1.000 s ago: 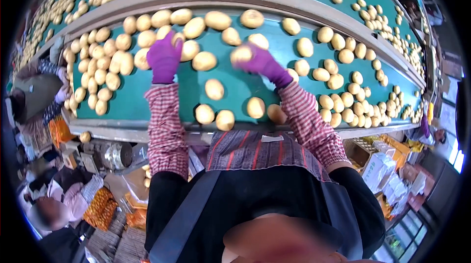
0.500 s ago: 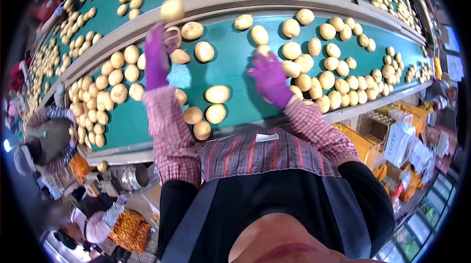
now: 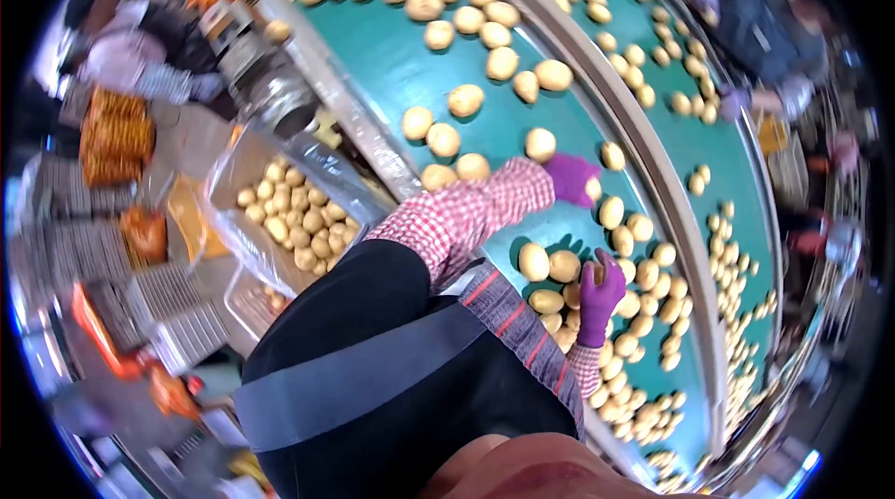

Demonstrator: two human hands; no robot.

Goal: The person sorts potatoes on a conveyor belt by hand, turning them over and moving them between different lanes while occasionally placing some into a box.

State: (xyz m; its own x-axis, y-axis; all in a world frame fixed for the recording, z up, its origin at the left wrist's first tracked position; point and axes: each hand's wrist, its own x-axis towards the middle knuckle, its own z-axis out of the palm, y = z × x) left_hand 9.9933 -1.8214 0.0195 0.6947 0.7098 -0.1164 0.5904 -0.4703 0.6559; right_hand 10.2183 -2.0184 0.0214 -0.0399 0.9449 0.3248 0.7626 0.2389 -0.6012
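Left hand in a purple glove (image 3: 571, 179): fingers curled round a pale yellow oval potato (image 3: 594, 189), looks like a grasp, mostly hidden by the glove. Right hand in a purple glove (image 3: 602, 294): fingers apart and slightly bent, looks released, over the cluster right of centre.

Status: loose potatoes (image 3: 466, 100) across the near green belt (image 3: 359, 47), top centre to lower right, densest lower right. More on the far green belt (image 3: 681, 150). A batch sits in the plastic-lined box (image 3: 247, 247), left of centre. Can't tell what count is done or left.

In the way: raised beige rail (image 3: 630, 126) between belts; the left red-and-white checked sleeve (image 3: 466, 210) covers part of the near one.

Around: co-worker in dark clothing (image 3: 760, 28) upper right, grey metal machinery (image 3: 280, 103) and orange mesh sack (image 3: 117, 136) upper left.
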